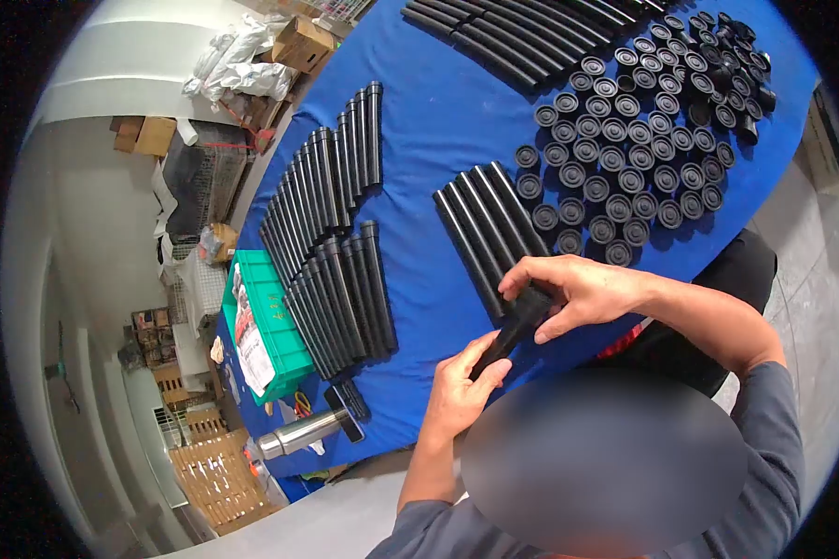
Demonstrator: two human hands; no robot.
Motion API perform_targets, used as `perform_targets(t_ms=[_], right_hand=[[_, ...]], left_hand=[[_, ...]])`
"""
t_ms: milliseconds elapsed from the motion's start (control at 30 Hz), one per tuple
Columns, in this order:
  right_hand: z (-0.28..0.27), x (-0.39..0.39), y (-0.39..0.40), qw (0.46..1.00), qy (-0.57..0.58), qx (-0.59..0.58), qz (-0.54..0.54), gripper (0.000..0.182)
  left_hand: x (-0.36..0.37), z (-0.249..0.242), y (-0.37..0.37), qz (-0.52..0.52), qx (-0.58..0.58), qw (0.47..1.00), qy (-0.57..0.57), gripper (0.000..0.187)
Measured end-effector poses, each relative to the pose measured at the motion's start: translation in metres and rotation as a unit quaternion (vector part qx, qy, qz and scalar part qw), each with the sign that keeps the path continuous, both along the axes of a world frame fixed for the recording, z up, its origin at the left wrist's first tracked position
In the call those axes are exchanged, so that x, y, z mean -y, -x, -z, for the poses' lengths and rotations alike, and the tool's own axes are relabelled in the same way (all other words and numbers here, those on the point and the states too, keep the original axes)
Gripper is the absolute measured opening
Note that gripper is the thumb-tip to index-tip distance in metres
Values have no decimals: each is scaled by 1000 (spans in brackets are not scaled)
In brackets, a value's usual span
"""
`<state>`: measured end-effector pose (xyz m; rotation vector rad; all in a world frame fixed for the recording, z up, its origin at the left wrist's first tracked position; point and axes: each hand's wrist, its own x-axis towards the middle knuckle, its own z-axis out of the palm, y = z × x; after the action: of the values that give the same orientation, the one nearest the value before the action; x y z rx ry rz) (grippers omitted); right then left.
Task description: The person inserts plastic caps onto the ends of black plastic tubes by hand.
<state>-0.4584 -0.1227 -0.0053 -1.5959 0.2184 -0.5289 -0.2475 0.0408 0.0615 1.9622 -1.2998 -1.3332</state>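
A short black plastic tube (513, 328) is gripped at its lower end by the left hand (461, 391), while its top is pinched by the right hand (578, 293) fingers above the blue-covered desk (438, 140).

your left hand (461, 391) sits low in the centre of the frame, fingers curled shut, thumb pointing up. your right hand (578, 293) reaches in from the right just above it, fingers bent downward in a grip, forearm bare, sleeve pushed back.
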Motion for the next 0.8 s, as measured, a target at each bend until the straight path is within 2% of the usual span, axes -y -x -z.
perform_targets(t_ms=[33,133,233,300,433,533,633,800], right_hand=[[-10,5,4,997,-36,-39,-54,56],[-1,-2,0,995,-77,35,-57,50],[-9,-5,1,992,-101,-35,-66,42],[-7,-6,0,997,-58,-18,-42,36],[-3,-10,-2,999,15,21,19,35],[-2,-12,-2,999,-8,30,26,35],[-6,-7,2,997,-68,5,-30,34],[-15,-5,4,999,-13,-13,-34,32]], left_hand=[[-2,1,-1,-6,-22,1000,1,46],[-6,5,-1,-23,-84,996,-3,45],[-8,7,0,-40,-135,990,-13,46],[-11,11,-1,-53,-174,983,-20,46],[-11,10,5,-53,-131,990,8,48],[-14,10,6,-53,-114,992,8,47],[-13,9,2,-21,-95,995,15,45],[-8,4,-5,29,-66,997,21,43]])
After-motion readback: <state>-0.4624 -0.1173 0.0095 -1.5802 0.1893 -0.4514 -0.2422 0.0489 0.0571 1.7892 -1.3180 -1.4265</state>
